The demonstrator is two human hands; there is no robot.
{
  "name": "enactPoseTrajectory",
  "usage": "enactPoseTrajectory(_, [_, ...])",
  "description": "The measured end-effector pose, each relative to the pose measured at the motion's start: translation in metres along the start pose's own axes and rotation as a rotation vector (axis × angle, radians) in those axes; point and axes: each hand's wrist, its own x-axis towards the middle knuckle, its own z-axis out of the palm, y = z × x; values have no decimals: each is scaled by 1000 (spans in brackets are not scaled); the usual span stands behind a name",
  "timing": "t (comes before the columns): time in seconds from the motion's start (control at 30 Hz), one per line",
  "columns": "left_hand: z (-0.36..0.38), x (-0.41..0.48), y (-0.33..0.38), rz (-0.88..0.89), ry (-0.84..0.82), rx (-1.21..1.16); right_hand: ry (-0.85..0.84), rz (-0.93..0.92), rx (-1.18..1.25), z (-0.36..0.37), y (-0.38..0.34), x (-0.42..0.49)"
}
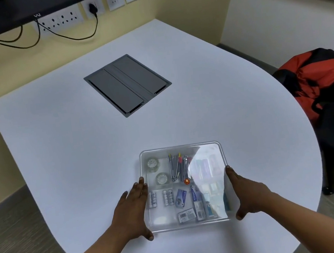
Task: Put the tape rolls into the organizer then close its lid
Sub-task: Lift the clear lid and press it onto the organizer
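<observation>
Fingers (141,185) of left hand (131,210) flat & straight along left edge of organizer (190,226), thumb hooked at near corner; pressed to it, not curled round. Right hand (246,194) likewise on right edge, fingers extended. Clear lid (206,159) lying over the box, glare on rt half. Two tape rolls (152,165) inside, far-left compartment, one behind the other. Batteries (161,198) in near-left section. Organizer near front edge of white table (60,137).
</observation>
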Motion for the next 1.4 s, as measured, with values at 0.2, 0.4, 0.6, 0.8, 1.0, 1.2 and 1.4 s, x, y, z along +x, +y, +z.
enactPoseTrajectory(0.2, [-42,23,9,18,43,29,70,4,-72,-20,-5,5])
enactPoseTrajectory(0.4, [-67,63,6,1,20,144,134,-27,6,-56,-9,30])
enactPoseTrajectory(0.6, [-71,80,-1,-14,-64,153,73,-57,-25,-64,-6,48])
enactPoseTrajectory(0.8, [-66,88,-1,-13,-112,144,63,-35,-59,-58,-8,53])
enactPoseTrajectory(1.0, [-62,99,-1,-49,-139,87,71,2,-123,-61,-13,55])
enactPoseTrajectory(1.2, [-63,106,-2,-55,-129,92,103,24,-180,-64,-20,58])
enactPoseTrajectory(1.4, [-70,104,3,-59,-75,112,126,-11,-96,-67,-17,57])
